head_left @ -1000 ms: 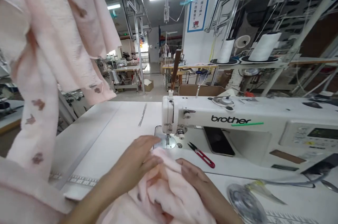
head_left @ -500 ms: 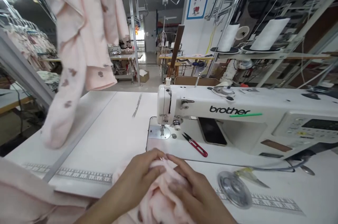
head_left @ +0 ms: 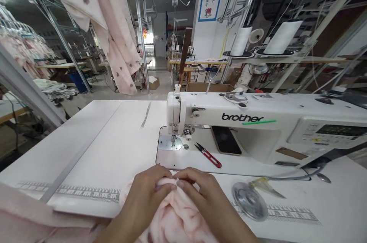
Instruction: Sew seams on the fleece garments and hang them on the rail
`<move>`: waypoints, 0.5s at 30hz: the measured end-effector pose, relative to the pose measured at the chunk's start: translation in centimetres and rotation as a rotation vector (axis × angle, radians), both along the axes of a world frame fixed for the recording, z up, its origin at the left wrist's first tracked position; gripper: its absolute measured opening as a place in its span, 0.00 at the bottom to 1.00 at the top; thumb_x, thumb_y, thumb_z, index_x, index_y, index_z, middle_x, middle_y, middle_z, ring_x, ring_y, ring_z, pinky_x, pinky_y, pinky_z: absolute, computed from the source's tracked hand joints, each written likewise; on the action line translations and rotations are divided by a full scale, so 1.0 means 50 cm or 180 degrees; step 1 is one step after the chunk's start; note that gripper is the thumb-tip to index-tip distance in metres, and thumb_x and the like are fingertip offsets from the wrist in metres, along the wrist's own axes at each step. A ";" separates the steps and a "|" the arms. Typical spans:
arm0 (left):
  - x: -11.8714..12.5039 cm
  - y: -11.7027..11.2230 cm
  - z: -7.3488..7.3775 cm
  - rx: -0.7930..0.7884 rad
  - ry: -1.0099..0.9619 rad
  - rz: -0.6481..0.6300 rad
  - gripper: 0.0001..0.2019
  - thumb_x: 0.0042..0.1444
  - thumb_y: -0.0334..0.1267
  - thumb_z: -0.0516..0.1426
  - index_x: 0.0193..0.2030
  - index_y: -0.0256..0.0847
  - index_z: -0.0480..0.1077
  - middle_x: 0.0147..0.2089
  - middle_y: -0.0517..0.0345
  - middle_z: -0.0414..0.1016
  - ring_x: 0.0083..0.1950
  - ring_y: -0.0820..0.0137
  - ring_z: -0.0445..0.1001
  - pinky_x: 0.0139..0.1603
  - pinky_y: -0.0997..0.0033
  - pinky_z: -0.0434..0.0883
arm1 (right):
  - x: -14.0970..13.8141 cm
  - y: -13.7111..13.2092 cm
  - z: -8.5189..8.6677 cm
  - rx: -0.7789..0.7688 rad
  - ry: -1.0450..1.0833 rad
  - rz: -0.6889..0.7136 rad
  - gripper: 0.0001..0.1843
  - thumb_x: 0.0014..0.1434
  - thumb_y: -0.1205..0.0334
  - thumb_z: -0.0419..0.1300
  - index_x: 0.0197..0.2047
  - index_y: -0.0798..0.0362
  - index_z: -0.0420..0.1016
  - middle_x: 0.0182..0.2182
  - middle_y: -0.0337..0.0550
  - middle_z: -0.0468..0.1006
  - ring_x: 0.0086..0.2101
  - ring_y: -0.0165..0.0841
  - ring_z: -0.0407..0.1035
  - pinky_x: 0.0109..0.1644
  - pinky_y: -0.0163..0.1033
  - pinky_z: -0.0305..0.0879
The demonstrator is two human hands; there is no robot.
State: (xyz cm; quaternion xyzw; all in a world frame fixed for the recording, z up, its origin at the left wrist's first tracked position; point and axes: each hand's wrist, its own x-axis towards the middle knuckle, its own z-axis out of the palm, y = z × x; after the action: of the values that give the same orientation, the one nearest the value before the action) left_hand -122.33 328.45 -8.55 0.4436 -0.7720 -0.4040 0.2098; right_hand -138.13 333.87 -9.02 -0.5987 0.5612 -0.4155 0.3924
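Bunched pink fabric (head_left: pixel 174 216) with a few dark motifs lies at the front edge of the sewing table. My left hand (head_left: pixel 150 187) pinches its upper edge between thumb and fingers. Close beside it, my right hand (head_left: pixel 195 187) pinches the same edge, the fingertips of both hands almost meeting. Just beyond stands a white sewing machine (head_left: pixel 243 109), its needle and presser foot (head_left: pixel 173 141) above the metal plate, with no cloth under them. Red-handled thread snips (head_left: pixel 208 155) and a dark phone (head_left: pixel 226 140) lie on the machine bed.
A printed pink garment (head_left: pixel 114 44) hangs at the upper left. More pink cloth (head_left: pixel 34 212) lies at the lower left. A clear round case (head_left: pixel 249 201) sits on the right over a ruler strip (head_left: pixel 292 214). White thread cones (head_left: pixel 283 36) stand behind the machine.
The hanging garment has swung away from the table, up and to the right. My right thumb has come up to the fabric edge beside the left one. The view has shifted slightly.
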 end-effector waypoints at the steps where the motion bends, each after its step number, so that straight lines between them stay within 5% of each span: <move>1: 0.002 0.001 -0.002 -0.0011 0.0010 -0.0020 0.06 0.51 0.32 0.53 0.31 0.43 0.71 0.32 0.62 0.73 0.35 0.70 0.70 0.35 0.75 0.64 | 0.000 0.000 0.000 0.0030 0.0055 -0.0024 0.09 0.59 0.64 0.53 0.34 0.49 0.74 0.30 0.36 0.75 0.33 0.32 0.68 0.37 0.34 0.61; 5: 0.012 0.004 -0.010 -0.0380 0.0111 -0.0522 0.09 0.55 0.32 0.50 0.32 0.42 0.72 0.33 0.58 0.71 0.35 0.72 0.70 0.36 0.75 0.65 | -0.013 -0.005 0.001 0.0135 0.0023 0.0163 0.07 0.57 0.66 0.53 0.28 0.53 0.69 0.22 0.33 0.68 0.26 0.27 0.61 0.28 0.31 0.53; 11: 0.027 0.010 -0.027 -0.1361 0.0431 -0.0698 0.13 0.57 0.29 0.45 0.38 0.44 0.70 0.42 0.54 0.68 0.33 0.73 0.68 0.31 0.75 0.65 | -0.022 -0.056 -0.010 0.1387 -0.1779 0.0969 0.09 0.46 0.60 0.63 0.24 0.55 0.67 0.15 0.31 0.65 0.17 0.24 0.59 0.20 0.28 0.51; 15: 0.027 0.004 -0.039 -0.1436 0.0677 -0.0751 0.12 0.58 0.28 0.45 0.38 0.43 0.67 0.44 0.53 0.71 0.42 0.70 0.71 0.40 0.72 0.69 | 0.002 -0.078 -0.032 0.1850 -0.2423 0.0982 0.12 0.40 0.59 0.64 0.23 0.56 0.66 0.17 0.31 0.63 0.19 0.21 0.58 0.24 0.27 0.53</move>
State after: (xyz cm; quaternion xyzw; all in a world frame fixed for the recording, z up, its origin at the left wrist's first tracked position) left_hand -120.97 328.63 -10.48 0.2478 -0.8624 -0.2878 0.3347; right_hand -138.03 329.98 -10.63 -0.3466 0.3757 -0.3682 0.7766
